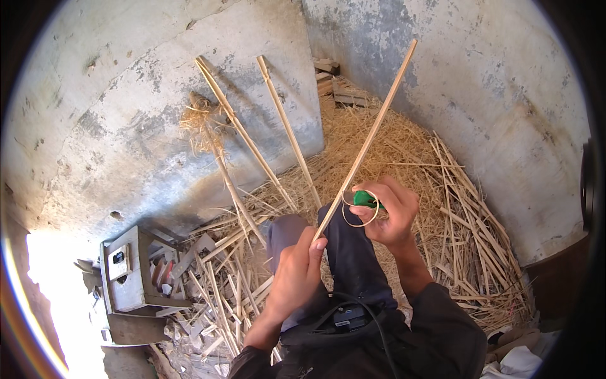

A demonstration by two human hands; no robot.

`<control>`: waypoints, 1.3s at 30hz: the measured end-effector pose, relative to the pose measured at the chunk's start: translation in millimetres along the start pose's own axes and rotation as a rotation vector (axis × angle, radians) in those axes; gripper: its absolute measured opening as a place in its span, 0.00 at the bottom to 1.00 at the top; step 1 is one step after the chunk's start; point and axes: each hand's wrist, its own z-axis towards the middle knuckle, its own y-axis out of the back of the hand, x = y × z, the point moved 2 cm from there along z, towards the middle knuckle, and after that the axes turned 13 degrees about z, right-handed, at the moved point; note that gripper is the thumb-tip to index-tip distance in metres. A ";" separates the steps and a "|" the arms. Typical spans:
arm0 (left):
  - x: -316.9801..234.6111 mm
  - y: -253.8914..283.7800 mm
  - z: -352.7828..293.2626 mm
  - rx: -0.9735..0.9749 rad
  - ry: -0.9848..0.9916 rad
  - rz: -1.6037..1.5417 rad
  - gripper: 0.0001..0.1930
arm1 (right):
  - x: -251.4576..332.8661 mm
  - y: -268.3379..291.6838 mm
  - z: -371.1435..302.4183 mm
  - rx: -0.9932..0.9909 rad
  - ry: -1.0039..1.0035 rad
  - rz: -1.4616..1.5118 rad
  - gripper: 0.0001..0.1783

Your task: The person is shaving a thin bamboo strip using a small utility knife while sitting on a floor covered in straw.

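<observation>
My left hand (296, 275) is closed round the lower end of a long, pale bamboo strip (376, 127). The strip slants up and to the right, over my knees. My right hand (394, 210) grips a small tool with a green handle (364, 199) against the strip's right side. Its working end is hidden, so I cannot tell its exact kind. A thin curled shaving (362, 225) loops below the green handle, beside the strip.
Two bamboo poles (235, 120) (282, 107) and a stick with a tuft of fibre (205, 123) lean on the worn wall. Shavings (404, 142) are heaped ahead, with loose strips (480, 234) on the right. A wooden box (126, 268) stands at left.
</observation>
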 end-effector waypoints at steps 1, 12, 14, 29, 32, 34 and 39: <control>-0.6 -0.7 -1.8 0.000 0.001 0.001 0.12 | -0.6 -0.2 -1.4 -0.026 0.001 0.002 0.19; 7.2 -1.4 -13.9 -0.029 0.097 0.073 0.11 | -1.5 -0.7 0.1 -0.021 0.000 -0.027 0.19; 8.6 -1.0 -15.6 -0.017 0.115 0.102 0.11 | -2.8 -1.0 -1.7 0.019 0.008 -0.055 0.18; 80.3 -9.0 -64.0 0.171 0.215 -0.200 0.16 | -101.1 66.3 4.9 -0.083 -0.658 -0.324 0.26; 91.0 -3.5 -65.5 0.159 0.289 -0.311 0.19 | -116.5 70.4 -15.9 0.288 -0.913 -0.495 0.37; 84.4 0.1 -62.6 0.165 0.335 -0.351 0.20 | -134.2 77.0 -45.4 0.570 -0.849 -0.703 0.35; 80.6 5.9 -57.2 0.148 0.419 -0.462 0.22 | -122.2 83.2 -35.7 0.620 -1.119 -0.715 0.32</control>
